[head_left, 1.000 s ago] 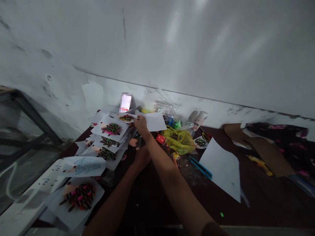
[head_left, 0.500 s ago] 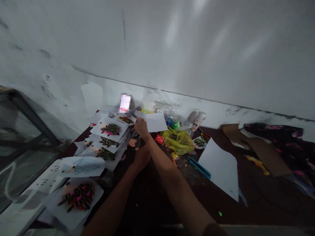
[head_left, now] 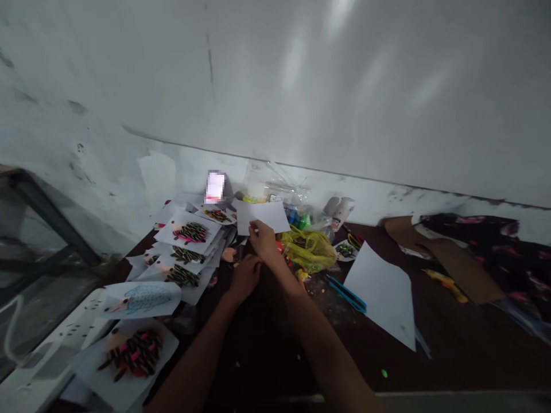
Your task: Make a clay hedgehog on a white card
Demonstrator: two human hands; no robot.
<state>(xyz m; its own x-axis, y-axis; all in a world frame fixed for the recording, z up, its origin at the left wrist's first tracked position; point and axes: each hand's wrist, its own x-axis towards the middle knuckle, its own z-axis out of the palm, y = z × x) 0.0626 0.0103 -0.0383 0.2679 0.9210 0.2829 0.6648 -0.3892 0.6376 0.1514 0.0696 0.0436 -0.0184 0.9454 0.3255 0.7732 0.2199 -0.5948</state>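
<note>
My right hand [head_left: 263, 240] is over the lower edge of a small white sheet of paper [head_left: 275, 216], its thumb and fingers drawn together in a pinch. What lies between the fingertips, if anything, is too small to make out. Just below it, my left hand [head_left: 245, 279] rests low over the dark table with its fingers curled. Its fingertips are hidden from me. Left of it lies a lump of peach-coloured clay [head_left: 229, 254]. Nearby is a stack of sheets bearing hedgehog figures [head_left: 189, 232] with dark, pink and green spines.
A yellow plastic bag [head_left: 310, 255], blue scissors [head_left: 348, 295] and a large white sheet [head_left: 383, 292] are to the right. Brown cardboard [head_left: 467, 272] and dark flowered cloth [head_left: 499, 241] lie beyond. A phone [head_left: 215, 187] leans at the wall. More hedgehog sheets [head_left: 140, 299] line the left edge.
My right hand has come back from the hedgehog card by the stack, moving right and towards me. It is now in front of the small white sheet. My left hand stays about where it was.
</note>
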